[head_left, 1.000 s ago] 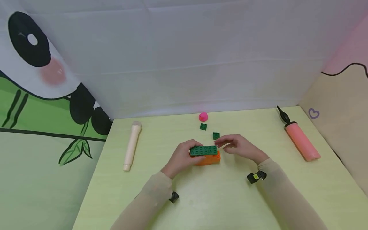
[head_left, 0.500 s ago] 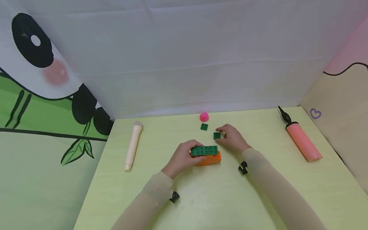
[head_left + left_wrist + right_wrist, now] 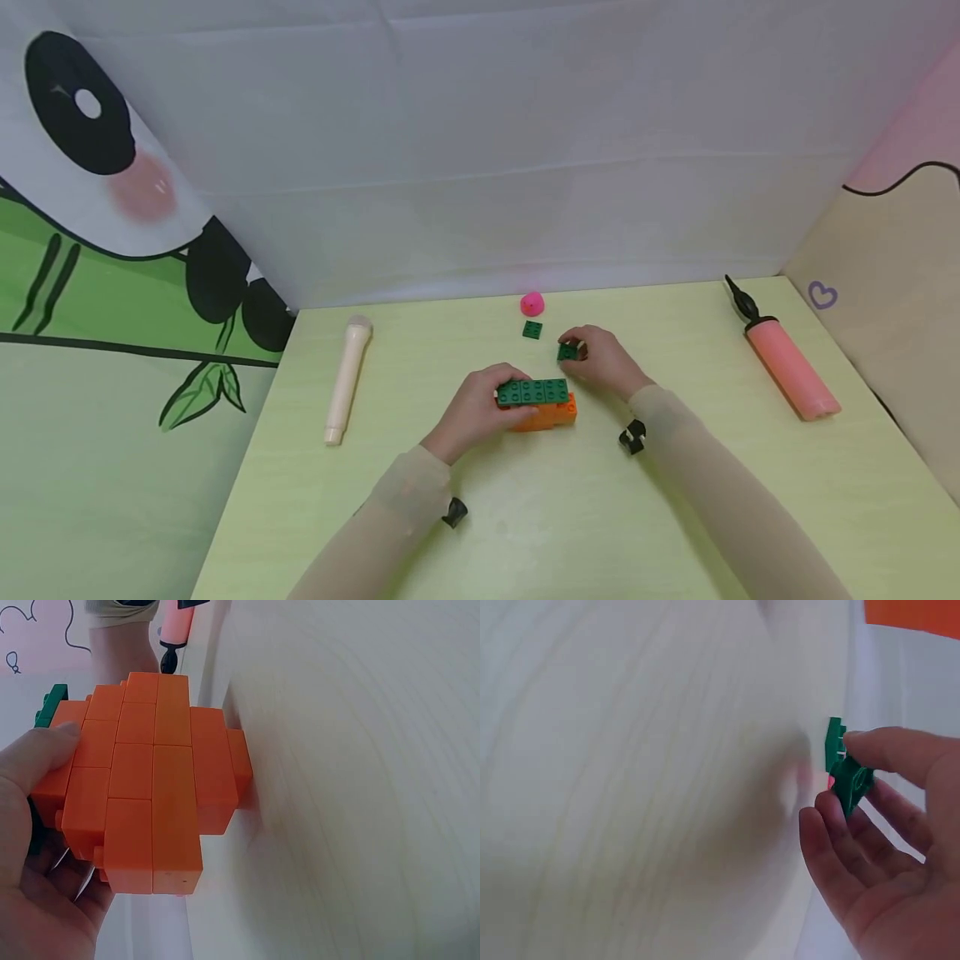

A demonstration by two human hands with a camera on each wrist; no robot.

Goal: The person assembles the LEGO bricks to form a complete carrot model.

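Observation:
My left hand (image 3: 474, 410) grips a block build of stepped orange bricks (image 3: 135, 772) topped with green bricks (image 3: 532, 392). Its thumb lies on the orange side in the left wrist view, while the other fingers reach round behind, partly hidden. My right hand (image 3: 606, 362) pinches a small square green brick (image 3: 851, 784) between thumb and fingertips, just beyond the build's right end. In the right wrist view that brick is tilted. Another small green brick (image 3: 532, 330) lies on the table farther back.
Behind the loose brick sits a small pink round object (image 3: 532, 304) near the table's back edge. At the left lies a cream microphone-shaped stick (image 3: 348, 382). A pink hand pump with a black nozzle (image 3: 792, 367) lies at the right. A white cloth wall (image 3: 480, 208) rises behind the table (image 3: 525, 533).
My right hand has moved away from the build's right end to the small green brick beyond it and taken hold of it. The left hand keeps its grip on the build.

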